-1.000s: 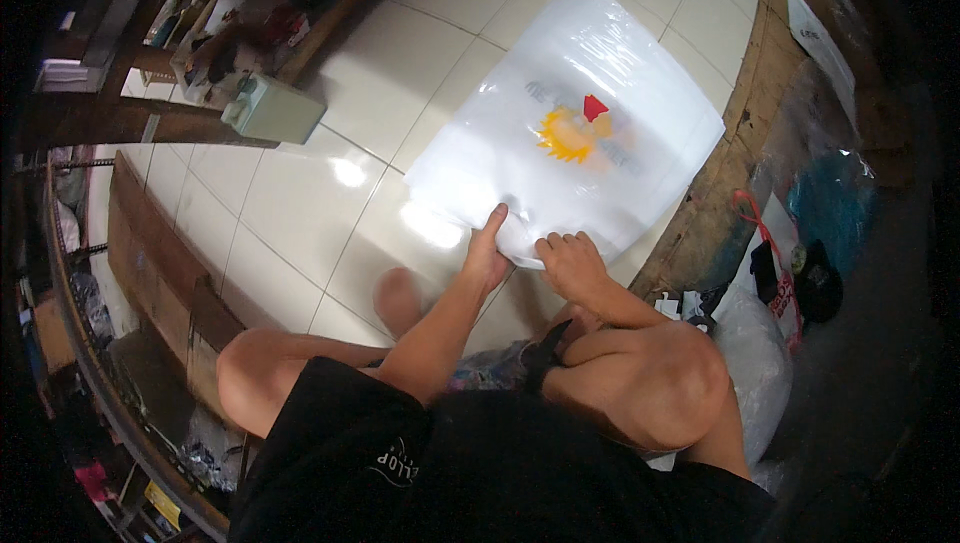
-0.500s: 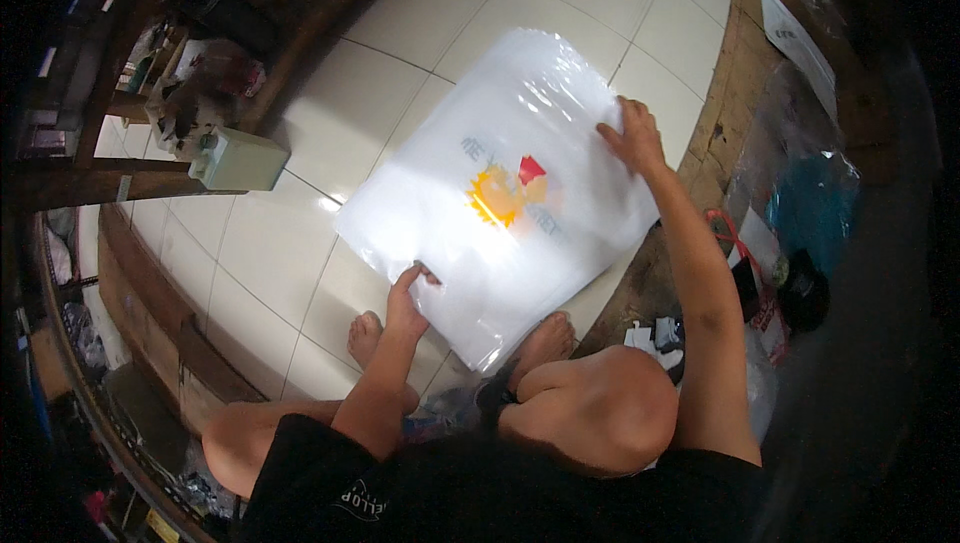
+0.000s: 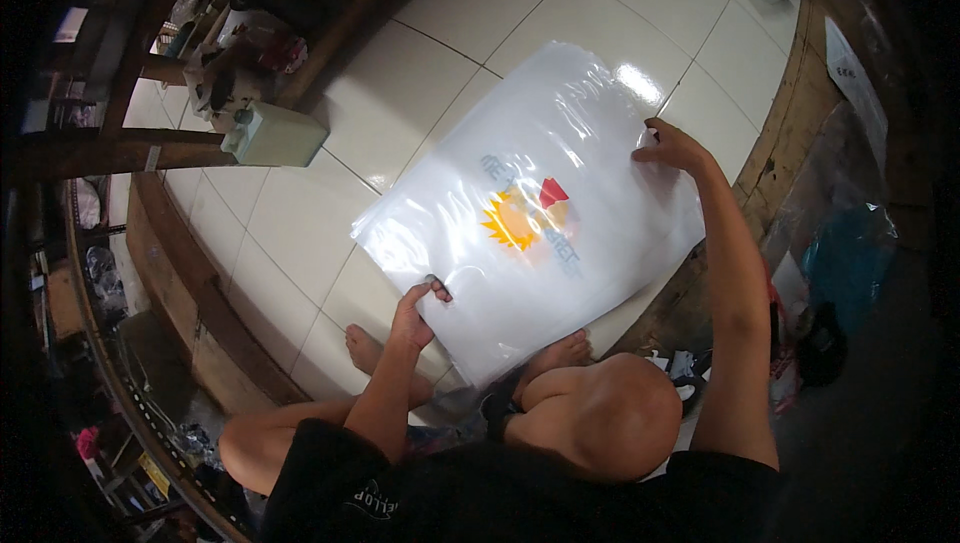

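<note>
A stack of clear, whitish plastic bags [image 3: 480, 313] with a yellow, orange and red print spans the space between my hands, above the tiled floor. Its glossy sheets lie flat and slightly bowed. My left hand [image 3: 412, 318] is closed on the near left edge, and its fingertips show at a small dark opening there. At the far right edge, my right hand [image 3: 675, 148] pinches the sheets between thumb and fingers. Whether all the layers are in each grip cannot be made out.
White tiles [image 3: 280, 213] cover the floor around my feet. A pale jerrycan [image 3: 275, 135] stands at the left beside a wooden beam [image 3: 120, 155]. Along the right runs a wooden board [image 3: 775, 133], with a blue plastic bag [image 3: 845, 253] and clear plastic next to it.
In the picture, the surroundings have shifted right and slightly down. The stack and both hands sit a little farther right, and both hands keep their hold.
</note>
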A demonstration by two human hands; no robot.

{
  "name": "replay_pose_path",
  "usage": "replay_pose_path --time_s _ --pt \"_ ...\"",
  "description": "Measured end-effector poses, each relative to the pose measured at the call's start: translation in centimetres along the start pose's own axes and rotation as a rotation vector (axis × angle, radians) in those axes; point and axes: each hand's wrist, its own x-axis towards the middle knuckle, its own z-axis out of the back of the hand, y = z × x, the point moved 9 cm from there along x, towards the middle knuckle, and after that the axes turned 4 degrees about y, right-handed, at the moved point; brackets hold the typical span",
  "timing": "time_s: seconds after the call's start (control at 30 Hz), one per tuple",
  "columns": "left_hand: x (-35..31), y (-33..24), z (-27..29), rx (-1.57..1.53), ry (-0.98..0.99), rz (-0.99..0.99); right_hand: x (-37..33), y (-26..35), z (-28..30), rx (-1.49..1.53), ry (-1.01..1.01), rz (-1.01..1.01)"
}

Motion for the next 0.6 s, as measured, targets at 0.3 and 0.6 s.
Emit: replay_pose_path --time_s 0.3,0.6 --pt "0.7 0.4 1.8 -0.002 -0.112 -0.006 0.4 1.0 -0.6 0.087 -0.054 0.118" --pt "1.5 1.0 2.5 -0.053 -0.084 0.060 2.2 0.0 -2.5 0.282 0.167 0.019"
